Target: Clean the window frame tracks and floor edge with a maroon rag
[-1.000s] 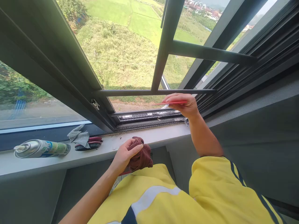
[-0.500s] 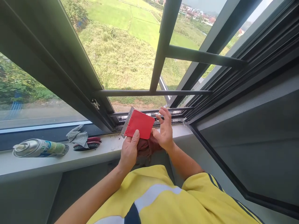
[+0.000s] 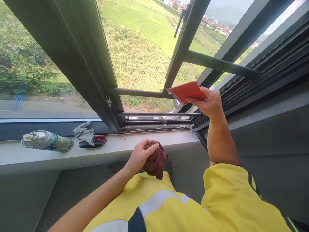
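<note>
My right hand is closed on a red flat scraper with a thin metal blade along its left edge. It is raised to the right, in front of the window bars, with the blade pointing left and down. Low in front of the yellow shirt, my left hand grips a bunched dark maroon cloth. Below the bars runs the window track, with bits of pale debris near its right corner.
On the white sill at the left lie a spray can on its side and a dark-bristled brush. A grey mesh cloth rests against the brush. An open dark window sash stands at the right.
The scraper has passed from my left hand to my right hand and moved up and right. My left hand has dropped lower and now holds the maroon cloth. The view has shifted slightly.
</note>
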`<move>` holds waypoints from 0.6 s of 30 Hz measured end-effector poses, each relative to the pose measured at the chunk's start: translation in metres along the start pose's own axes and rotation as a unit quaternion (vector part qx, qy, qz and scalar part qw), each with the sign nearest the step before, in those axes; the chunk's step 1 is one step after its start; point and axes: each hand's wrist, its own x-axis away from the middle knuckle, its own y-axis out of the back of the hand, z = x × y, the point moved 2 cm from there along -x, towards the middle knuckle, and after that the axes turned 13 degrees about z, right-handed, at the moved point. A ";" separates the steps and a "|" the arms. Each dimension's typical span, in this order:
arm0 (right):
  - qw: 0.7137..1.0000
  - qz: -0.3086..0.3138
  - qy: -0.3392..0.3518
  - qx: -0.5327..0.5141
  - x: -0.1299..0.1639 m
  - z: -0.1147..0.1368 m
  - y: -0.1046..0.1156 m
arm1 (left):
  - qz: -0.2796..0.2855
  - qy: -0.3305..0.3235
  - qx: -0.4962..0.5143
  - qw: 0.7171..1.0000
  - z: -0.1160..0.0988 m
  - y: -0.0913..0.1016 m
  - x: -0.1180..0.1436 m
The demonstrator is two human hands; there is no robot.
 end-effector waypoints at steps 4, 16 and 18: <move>0.980 0.149 0.063 0.117 -0.033 -0.012 0.006 | -0.008 0.011 -0.017 1.000 0.004 0.004 0.003; 0.932 0.244 0.120 0.238 -0.050 -0.007 0.004 | -0.040 0.020 -0.030 0.999 -0.001 0.003 0.006; 0.925 0.252 0.132 0.253 -0.053 -0.006 0.004 | -0.040 0.024 -0.028 0.999 -0.001 0.001 0.007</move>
